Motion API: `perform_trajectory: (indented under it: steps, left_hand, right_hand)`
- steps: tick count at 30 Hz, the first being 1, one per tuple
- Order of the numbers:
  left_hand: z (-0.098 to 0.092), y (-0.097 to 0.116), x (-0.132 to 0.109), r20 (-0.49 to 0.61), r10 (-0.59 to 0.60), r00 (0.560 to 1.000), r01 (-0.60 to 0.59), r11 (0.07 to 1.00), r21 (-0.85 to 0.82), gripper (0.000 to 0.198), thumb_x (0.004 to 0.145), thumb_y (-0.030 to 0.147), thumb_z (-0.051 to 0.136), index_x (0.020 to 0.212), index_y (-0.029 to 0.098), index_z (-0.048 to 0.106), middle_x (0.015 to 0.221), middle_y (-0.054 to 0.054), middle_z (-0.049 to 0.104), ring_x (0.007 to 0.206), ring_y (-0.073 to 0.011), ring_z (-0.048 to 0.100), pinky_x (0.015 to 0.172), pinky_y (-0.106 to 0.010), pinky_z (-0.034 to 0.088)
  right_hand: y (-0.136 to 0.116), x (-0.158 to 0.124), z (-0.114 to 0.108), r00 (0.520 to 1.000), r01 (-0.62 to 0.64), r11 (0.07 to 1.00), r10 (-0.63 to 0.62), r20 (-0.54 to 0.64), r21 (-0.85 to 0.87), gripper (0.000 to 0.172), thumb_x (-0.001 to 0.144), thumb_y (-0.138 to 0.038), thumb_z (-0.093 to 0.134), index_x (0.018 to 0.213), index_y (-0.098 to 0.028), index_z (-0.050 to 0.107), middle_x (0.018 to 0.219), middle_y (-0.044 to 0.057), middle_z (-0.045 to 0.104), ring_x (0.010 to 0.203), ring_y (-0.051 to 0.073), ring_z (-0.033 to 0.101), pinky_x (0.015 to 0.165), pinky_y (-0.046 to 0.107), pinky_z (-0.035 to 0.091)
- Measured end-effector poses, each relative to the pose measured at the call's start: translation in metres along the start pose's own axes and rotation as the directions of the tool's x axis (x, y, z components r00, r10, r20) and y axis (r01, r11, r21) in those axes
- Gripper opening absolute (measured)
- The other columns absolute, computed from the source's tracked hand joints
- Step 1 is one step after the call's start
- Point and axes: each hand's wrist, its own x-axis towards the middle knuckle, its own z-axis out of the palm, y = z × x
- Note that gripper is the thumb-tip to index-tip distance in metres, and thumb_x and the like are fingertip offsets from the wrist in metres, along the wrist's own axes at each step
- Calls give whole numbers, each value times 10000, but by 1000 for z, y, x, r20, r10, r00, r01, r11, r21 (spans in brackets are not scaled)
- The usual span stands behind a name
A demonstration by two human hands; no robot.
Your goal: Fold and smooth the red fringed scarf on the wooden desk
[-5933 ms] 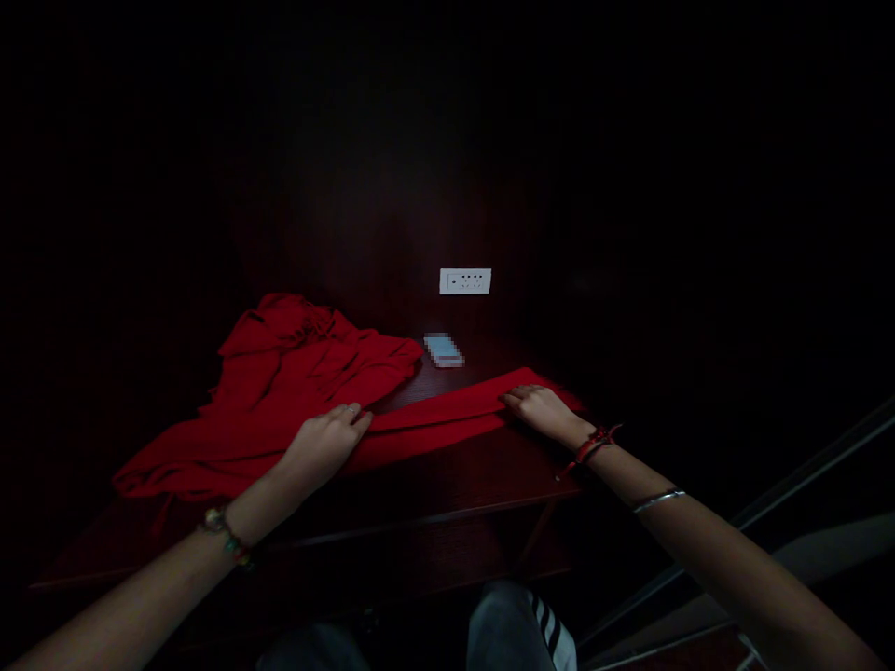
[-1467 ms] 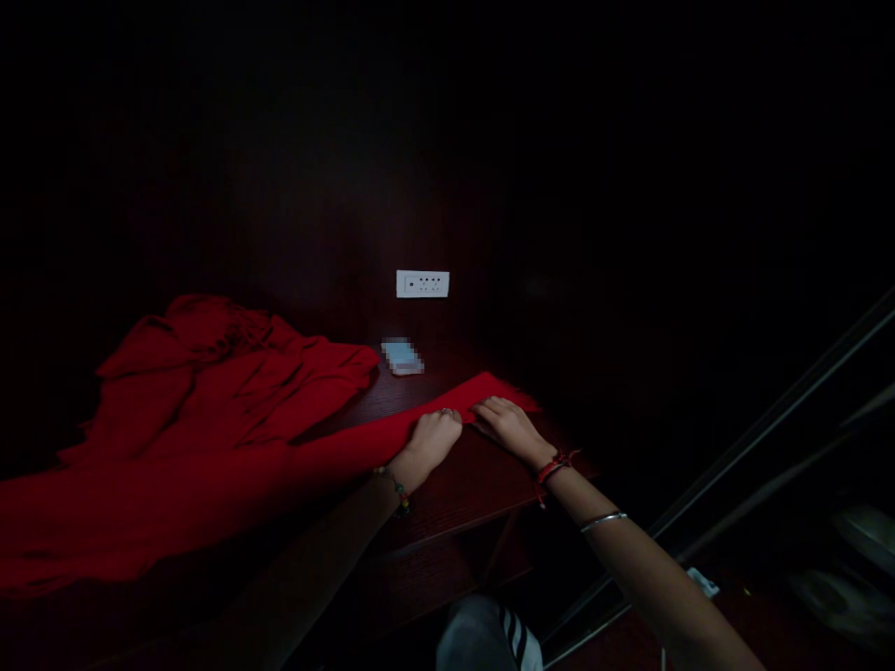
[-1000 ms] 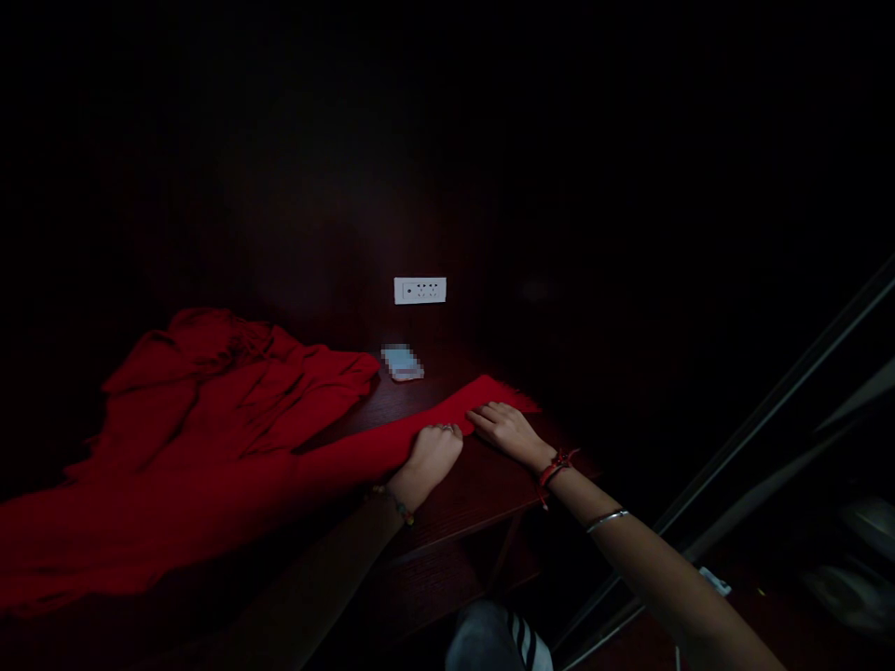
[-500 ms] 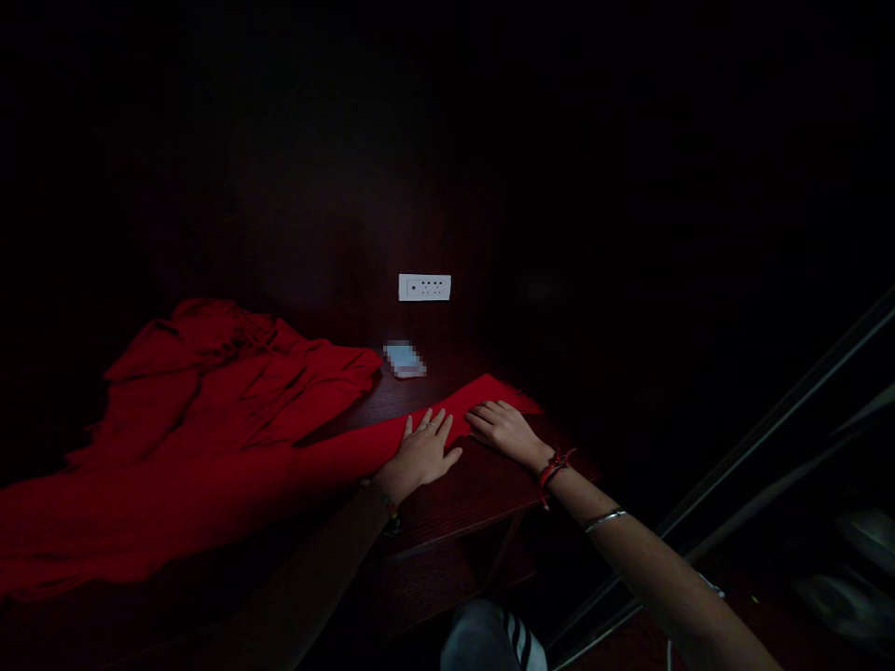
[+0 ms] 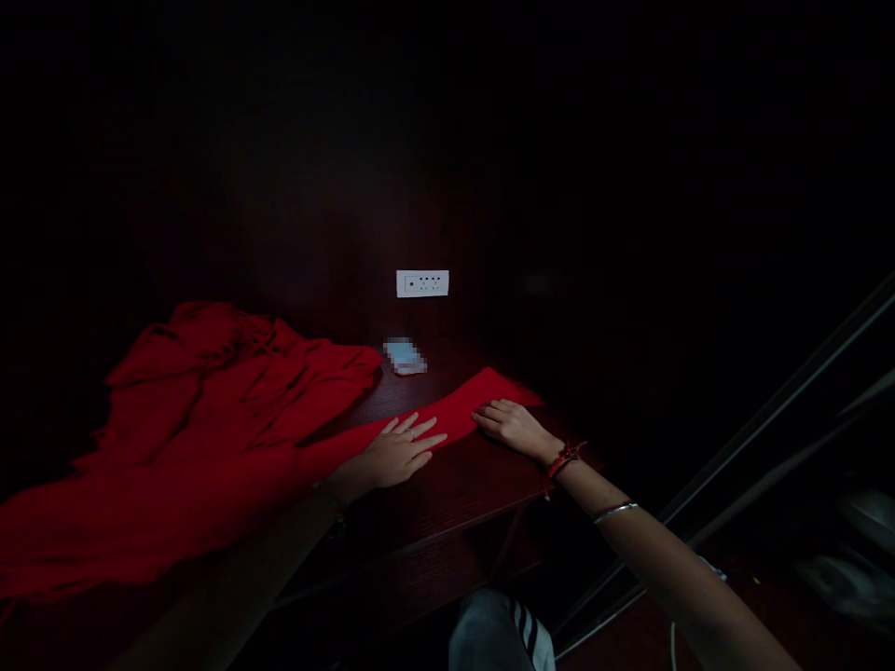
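Observation:
A long red cloth (image 5: 244, 485) lies across the dark wooden tabletop (image 5: 447, 494), bunched in a heap on the left and narrowing to a flat, fringed strip on the right. My left hand (image 5: 395, 452) rests on the strip's near edge with its fingers spread and a ring on one finger. Farther right, my right hand (image 5: 510, 426) lies on the strip near its fringed end, fingers together and slightly bent. Whether its fingertips pinch the cloth is too small to tell.
A pale, pixelated flat object (image 5: 404, 357) lies behind the strip. A white socket panel (image 5: 422, 283) is on the dark wall. Below the tabletop are a shelf (image 5: 433, 578) and my knee (image 5: 482, 629). A metal-edged frame slants up at the right.
My left hand has slid left along the cloth, away from my right hand, its fingers still spread. My right hand has shifted slightly right. The view has moved a little.

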Motion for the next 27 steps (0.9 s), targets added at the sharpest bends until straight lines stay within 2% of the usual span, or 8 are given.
perform_trajectory:
  steps: [4, 7, 9, 12, 16, 23, 27]
  left_hand:
    - [-6, 2, -2, 16, -10, 1000, 11, 999, -47, 393, 887, 365, 227, 1278, 375, 265, 1384, 28, 242, 1270, -216, 154, 1000, -450, 140]
    - [-7, 1, -4, -29, -51, 998, 49, 997, -66, 400, 898, 330, 178, 1289, 334, 263, 1377, 15, 263, 1269, -187, 164, 1004, -455, 130]
    - [-5, 1, -5, -55, -131, 990, 129, 991, -39, 416, 894, 317, 183, 1303, 286, 250, 1375, -15, 268, 1267, -208, 168, 994, -491, 130]
    - [-5, 2, -8, -18, -207, 978, 207, 978, 18, 443, 879, 319, 220, 1315, 244, 236, 1385, -43, 234, 1263, -260, 166, 967, -537, 158]
    - [-8, 5, -9, 39, -213, 976, 212, 976, 39, 461, 871, 299, 229, 1325, 221, 213, 1397, -48, 191, 1266, -264, 151, 971, -524, 168]
    - [-14, 2, -10, 137, -219, 966, 222, 975, -2, 475, 871, 310, 228, 1335, 217, 177, 1406, -46, 145, 1274, -260, 111, 984, -512, 136]
    - [-12, -2, -13, 140, -187, 972, 194, 980, -33, 532, 856, 434, 253, 1334, 215, 177, 1410, -47, 131, 1278, -267, 80, 987, -501, 135]
  right_hand:
    - [-2, 2, -9, 1000, -29, 995, 28, 7, 96, 285, 851, -199, 377, 1075, -155, 547, 1009, 105, 592, 961, 187, 500, 792, 335, 394]
    - [-16, 9, -17, 999, -49, 979, 52, -15, 197, 343, 826, -194, 403, 1156, -160, 493, 1124, 102, 550, 1079, 187, 446, 893, 373, 352]
    - [-29, 16, -21, 998, -58, 962, 62, -6, 266, 386, 831, -212, 400, 1212, -167, 437, 1202, 92, 500, 1138, 172, 402, 945, 379, 315]
    - [-44, 21, -20, 996, -61, 947, 39, 75, 317, 406, 859, -271, 365, 1248, -158, 394, 1237, 92, 469, 1167, 159, 379, 973, 368, 299]
    - [-46, 14, -17, 984, -116, 964, 80, 157, 238, 420, 870, -290, 344, 1239, -97, 403, 1228, 138, 466, 1170, 179, 377, 982, 364, 293]
    - [-24, -5, -19, 977, -163, 985, 153, 152, 54, 416, 841, -290, 400, 1206, -95, 446, 1228, 150, 462, 1169, 213, 377, 984, 404, 281]
    - [-11, -7, -22, 969, -190, 982, 189, 159, -13, 412, 821, -232, 428, 1210, -96, 440, 1226, 155, 462, 1153, 217, 399, 971, 408, 298]
